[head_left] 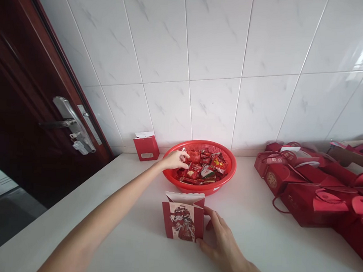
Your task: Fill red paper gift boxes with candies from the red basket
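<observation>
While my right hand (224, 243) bears on the right side of the upright card box (184, 224), my left hand (174, 159) is over the left part of the red basket (196, 189). In the head view, the card box stands on the white worktop (125, 247), just in front of the basket, its top unfolded. Right hand: thumb at the lower front corner, fingers along the side, with the box edge between them. Left hand: fingers bent, thumb apart from the index finger, at the wrapped packets (194, 169); I see nothing pinched between them.

Handling: the card box should be light and fairly stiff, but liable to crease; hold it low on a side panel and apply little pressure. The packets should be light and slippery; grip each by a wrapper end.

Materials: the box has flat red panels, a printed figure panel and a pale inner face. The basket is rounded, glossy, perforated plastic. The packet wrappers are shiny and crinkled. A second red box (150, 145) stands near the tiled wall (218, 31); folded red boxes (312, 203) with cord handles are grouped at the right.
</observation>
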The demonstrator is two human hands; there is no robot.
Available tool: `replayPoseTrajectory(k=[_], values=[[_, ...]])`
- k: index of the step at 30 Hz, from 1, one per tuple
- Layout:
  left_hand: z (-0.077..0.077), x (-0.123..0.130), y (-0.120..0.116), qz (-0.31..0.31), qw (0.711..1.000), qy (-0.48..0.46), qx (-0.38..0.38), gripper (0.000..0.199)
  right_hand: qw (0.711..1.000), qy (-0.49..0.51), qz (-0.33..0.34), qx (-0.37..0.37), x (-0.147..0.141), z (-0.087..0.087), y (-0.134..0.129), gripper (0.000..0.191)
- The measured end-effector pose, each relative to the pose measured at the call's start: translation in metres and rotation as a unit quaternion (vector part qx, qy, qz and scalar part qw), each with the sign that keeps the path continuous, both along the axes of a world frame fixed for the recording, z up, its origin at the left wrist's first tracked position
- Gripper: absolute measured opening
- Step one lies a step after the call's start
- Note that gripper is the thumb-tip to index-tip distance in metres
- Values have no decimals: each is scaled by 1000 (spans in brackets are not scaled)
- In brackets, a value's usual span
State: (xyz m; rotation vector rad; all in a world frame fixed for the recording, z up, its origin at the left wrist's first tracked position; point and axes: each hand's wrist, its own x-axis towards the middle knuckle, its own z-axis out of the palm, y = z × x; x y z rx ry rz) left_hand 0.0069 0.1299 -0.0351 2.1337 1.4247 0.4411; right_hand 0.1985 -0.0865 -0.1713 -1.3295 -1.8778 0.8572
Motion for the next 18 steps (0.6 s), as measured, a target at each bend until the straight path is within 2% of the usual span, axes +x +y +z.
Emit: replayPoseTrajectory(k=[5, 10, 14, 18], values=[[-3, -6, 18, 35, 993, 95, 66, 34, 1000, 6, -2, -6, 0, -1, 1, 69], [-3, 3, 31, 57, 974, 198, 92, 33, 1000, 12, -1, -8, 0, -4, 2, 70], [-10, 18, 31, 49, 959, 264, 86, 33, 1000, 10, 2, -11, 0, -2, 2, 70], [-13, 27, 28, 23, 948, 308, 78, 17, 1000, 9, 1, -23, 0, 1, 1, 69]])
